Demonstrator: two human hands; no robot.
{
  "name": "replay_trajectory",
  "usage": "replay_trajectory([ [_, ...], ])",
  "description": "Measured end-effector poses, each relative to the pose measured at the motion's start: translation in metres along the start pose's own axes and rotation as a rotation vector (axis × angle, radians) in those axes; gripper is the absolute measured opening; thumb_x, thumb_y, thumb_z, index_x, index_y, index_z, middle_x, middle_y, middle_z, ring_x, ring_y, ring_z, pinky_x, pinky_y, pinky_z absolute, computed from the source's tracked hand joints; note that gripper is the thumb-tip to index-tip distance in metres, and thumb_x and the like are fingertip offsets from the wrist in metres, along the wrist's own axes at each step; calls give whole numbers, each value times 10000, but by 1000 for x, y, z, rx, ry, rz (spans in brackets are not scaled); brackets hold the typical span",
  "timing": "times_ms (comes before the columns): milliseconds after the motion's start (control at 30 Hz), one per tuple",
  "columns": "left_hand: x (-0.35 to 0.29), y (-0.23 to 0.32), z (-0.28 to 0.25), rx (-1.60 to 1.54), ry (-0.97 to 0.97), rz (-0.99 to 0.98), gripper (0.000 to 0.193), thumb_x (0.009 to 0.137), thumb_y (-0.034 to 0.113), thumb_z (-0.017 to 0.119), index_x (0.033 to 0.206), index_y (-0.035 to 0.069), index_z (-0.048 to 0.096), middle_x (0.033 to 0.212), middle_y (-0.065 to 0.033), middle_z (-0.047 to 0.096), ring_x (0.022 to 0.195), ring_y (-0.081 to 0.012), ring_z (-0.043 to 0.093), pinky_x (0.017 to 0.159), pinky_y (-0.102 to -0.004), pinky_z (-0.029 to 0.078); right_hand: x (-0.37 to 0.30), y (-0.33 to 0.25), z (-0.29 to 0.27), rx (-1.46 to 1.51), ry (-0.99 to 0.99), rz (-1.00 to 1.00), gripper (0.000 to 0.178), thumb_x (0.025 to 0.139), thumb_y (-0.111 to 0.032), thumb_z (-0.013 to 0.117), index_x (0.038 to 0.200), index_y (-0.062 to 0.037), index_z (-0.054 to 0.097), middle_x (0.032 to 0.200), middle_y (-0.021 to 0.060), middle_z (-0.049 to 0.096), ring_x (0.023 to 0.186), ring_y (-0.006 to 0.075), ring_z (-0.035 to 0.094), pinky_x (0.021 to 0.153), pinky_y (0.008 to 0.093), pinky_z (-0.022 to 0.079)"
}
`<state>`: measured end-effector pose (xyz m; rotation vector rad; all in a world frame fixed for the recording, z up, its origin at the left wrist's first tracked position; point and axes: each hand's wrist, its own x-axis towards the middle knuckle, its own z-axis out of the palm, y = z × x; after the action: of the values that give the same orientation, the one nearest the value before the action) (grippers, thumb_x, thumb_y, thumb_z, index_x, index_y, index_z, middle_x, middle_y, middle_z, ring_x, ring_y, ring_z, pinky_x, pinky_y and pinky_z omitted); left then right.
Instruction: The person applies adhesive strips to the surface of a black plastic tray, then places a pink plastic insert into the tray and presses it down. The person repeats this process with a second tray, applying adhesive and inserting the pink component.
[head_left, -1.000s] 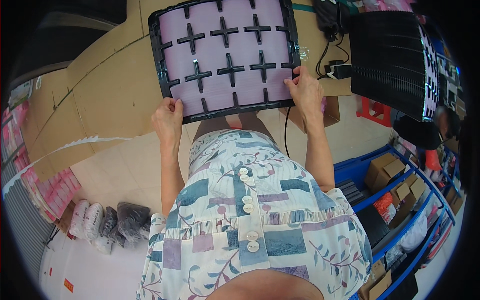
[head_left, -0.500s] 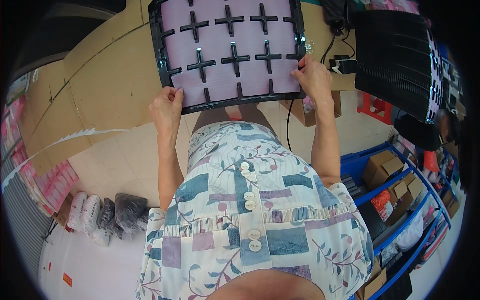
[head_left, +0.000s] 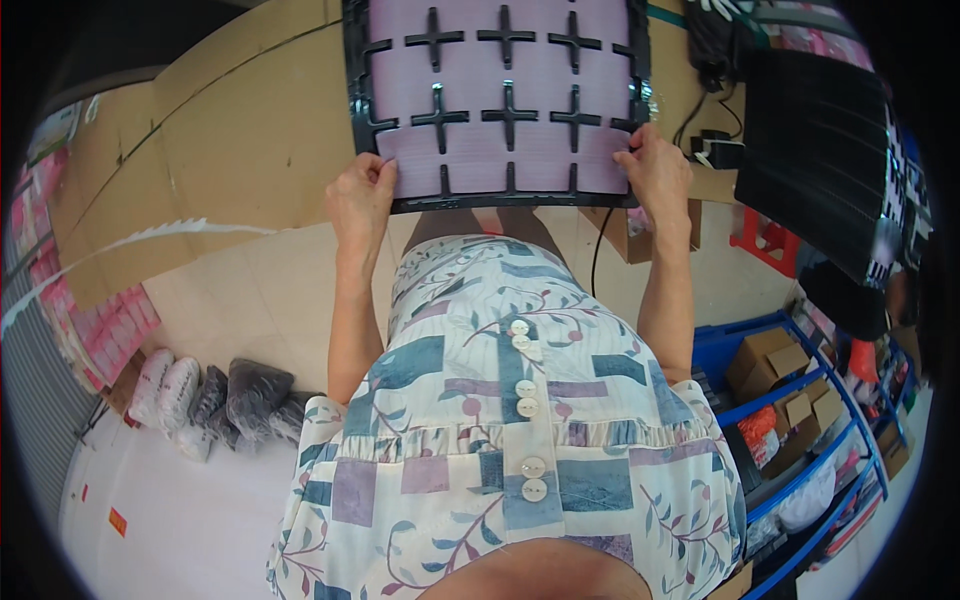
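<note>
A black plastic tray (head_left: 420,205) with raised cross-shaped dividers lies on the cardboard-covered table in front of me. Thin pinkish-purple sheet material (head_left: 480,155) fills it, with the dividers standing up through it. At the tray's near left corner, my left hand (head_left: 362,195) pinches the sheet's edge between thumb and fingers. Its counterpart, my right hand (head_left: 657,178), has thumb and forefinger closed at the near right corner, on the sheet's other end. The exact contact under the fingertips is hidden. The tray's far end runs out of the picture.
Brown cardboard (head_left: 230,130) covers the table. A tall stack of black trays (head_left: 815,150) stands at the right, near a black power adapter (head_left: 718,150) and cables. Below are a red stool (head_left: 765,240) and a blue rack (head_left: 720,330) with boxes. Bagged goods (head_left: 258,400) lie on the floor, left.
The whole view has shifted, so tray, hands and surroundings sit farther right in the picture, the tray slightly higher. Both hands keep their hold at the near corners.
</note>
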<state>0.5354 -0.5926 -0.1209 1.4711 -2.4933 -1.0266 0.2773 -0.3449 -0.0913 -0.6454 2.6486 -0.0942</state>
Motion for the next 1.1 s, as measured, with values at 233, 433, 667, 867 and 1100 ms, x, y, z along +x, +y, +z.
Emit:
replay_trajectory([
  [233, 0, -3, 2, 20, -13, -20, 214, 835, 243, 732, 835, 30, 721, 613, -73, 616, 547, -172, 582, 560, -330, 468, 3, -3, -2, 19, -36, 26, 299, 776, -220, 774, 975, -52, 627, 855, 138, 715, 867, 355, 687, 757, 458, 514],
  [433, 0, 5, 0, -6, -16, -9, 202, 840, 226, 705, 813, 26, 713, 633, -125, 633, 581, -282, 626, 579, -396, 482, 3, -1, -1, 7, -23, 21, 299, 780, -215, 771, 978, -45, 624, 849, 149, 715, 866, 361, 687, 759, 460, 514],
  [667, 0, 6, 3, 12, -8, -3, 200, 835, 222, 708, 812, 23, 711, 637, -130, 636, 591, -290, 634, 585, -398, 488, 1, -2, -2, 21, -17, 15, 293, 794, -208, 763, 988, -40, 620, 855, 156, 715, 871, 369, 686, 764, 466, 513],
  [867, -1, 5, 5, 12, -14, -28, 197, 829, 216, 718, 805, 20, 709, 629, -129, 631, 586, -288, 632, 586, -394, 490, 2, -1, -1, 25, -20, 24, 284, 801, -217, 760, 987, -50, 624, 848, 159, 714, 870, 368, 687, 767, 476, 516],
  [1100, -10, 13, 9, 58, 106, 100, 105, 846, 107, 693, 917, 30, 683, 769, -130, 625, 679, -312, 622, 627, -403, 492, -3, 5, 1, -115, 82, 65, 301, 788, -289, 786, 923, -69, 631, 780, 148, 701, 782, 366, 688, 698, 476, 517],
])
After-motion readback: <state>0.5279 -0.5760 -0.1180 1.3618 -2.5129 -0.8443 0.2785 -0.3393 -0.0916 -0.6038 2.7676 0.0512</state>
